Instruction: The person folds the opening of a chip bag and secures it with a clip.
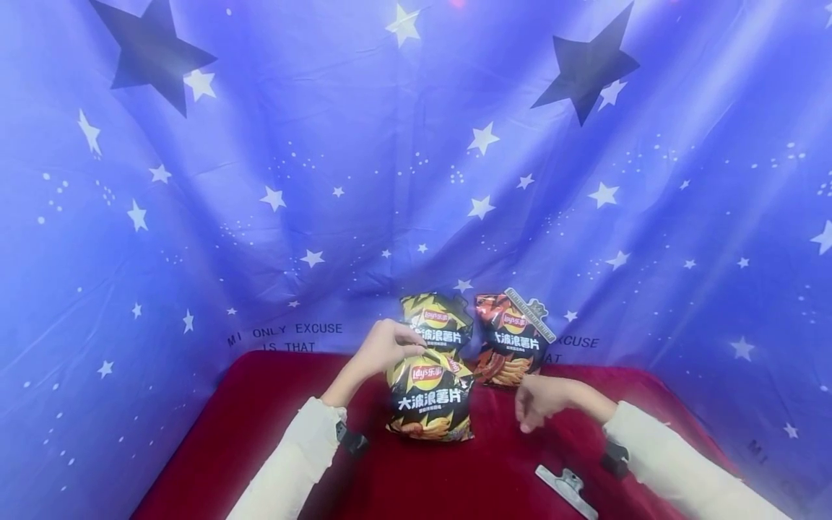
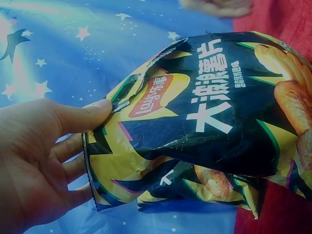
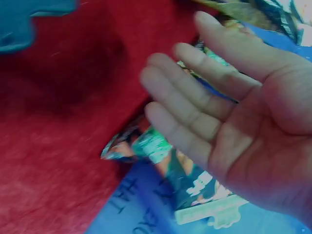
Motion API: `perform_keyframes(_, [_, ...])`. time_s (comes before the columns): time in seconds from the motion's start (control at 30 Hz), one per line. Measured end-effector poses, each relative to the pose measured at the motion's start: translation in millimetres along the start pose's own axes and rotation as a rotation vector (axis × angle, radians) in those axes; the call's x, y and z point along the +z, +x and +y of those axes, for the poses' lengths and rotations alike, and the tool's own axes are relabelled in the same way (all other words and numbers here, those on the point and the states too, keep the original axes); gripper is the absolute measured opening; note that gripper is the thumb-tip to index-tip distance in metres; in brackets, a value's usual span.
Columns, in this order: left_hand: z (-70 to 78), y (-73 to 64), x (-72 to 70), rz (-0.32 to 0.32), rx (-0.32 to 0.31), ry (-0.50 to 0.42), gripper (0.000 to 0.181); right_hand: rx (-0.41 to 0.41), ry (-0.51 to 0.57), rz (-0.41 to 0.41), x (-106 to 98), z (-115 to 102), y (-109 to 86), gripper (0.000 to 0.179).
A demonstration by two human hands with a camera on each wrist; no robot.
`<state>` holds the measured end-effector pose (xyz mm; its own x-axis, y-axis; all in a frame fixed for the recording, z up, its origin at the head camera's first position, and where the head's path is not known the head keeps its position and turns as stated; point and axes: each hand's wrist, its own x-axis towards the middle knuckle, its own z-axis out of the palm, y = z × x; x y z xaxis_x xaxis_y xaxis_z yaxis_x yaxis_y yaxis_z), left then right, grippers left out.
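With thumb and fingers, my left hand (image 1: 388,345) pinches the top edge of a black-and-yellow potato chip bag (image 1: 429,419). In the left wrist view, that bag (image 2: 214,141) has its top crumpled and folded at the thumb. My right hand (image 1: 542,401) hovers above the table to the right of the bag, holding nothing. Its fingers (image 3: 183,122) are loosely extended in the right wrist view. A silver metal clip (image 1: 564,490) lies on the table just below the right hand, its teal-looking edge showing in the right wrist view.
Behind stand a second yellow chip bag (image 1: 434,315) and a red chip bag (image 1: 510,361) with a silver ruler-like clip (image 1: 529,315) across its top corner. A red cloth covers the table (image 1: 273,412). A blue star-print curtain (image 1: 364,217) hangs behind and at the sides.
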<state>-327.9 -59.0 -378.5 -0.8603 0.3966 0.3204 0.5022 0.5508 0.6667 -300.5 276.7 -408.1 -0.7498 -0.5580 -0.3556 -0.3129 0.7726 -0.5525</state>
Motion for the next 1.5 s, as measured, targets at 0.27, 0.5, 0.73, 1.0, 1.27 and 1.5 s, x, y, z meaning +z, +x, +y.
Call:
perform_keyframes(0.27, [-0.5,0.7,0.6,0.005,0.005,-0.006,0.012,0.217,-0.221,-0.046,16,13,-22.7,0.016])
perform_keyframes(0.5, [-1.2,-1.0,1.0,-0.001,0.026,-0.028,0.012,0.326,-0.226,-0.099,28,23,-27.8,0.015])
perform_keyframes(0.73, [-2.0,-0.2,2.9,-0.01,0.052,-0.03,0.013,0.334,-0.164,-0.119,38,29,-30.0,0.011])
perform_keyframes(1.0, [-2.2,0.7,2.7,-0.005,0.027,-0.02,0.014,0.329,-0.203,-0.093,44,25,-30.0,0.015])
perform_keyframes(1.27, [0.0,-2.0,4.6,0.006,0.019,-0.019,0.015,0.315,-0.1,-0.064,41,21,-32.7,0.015])
perform_keyframes(1.5, [1.7,-6.3,5.3,0.021,0.022,-0.045,0.012,0.262,-0.091,0.146,42,23,-24.8,0.025])
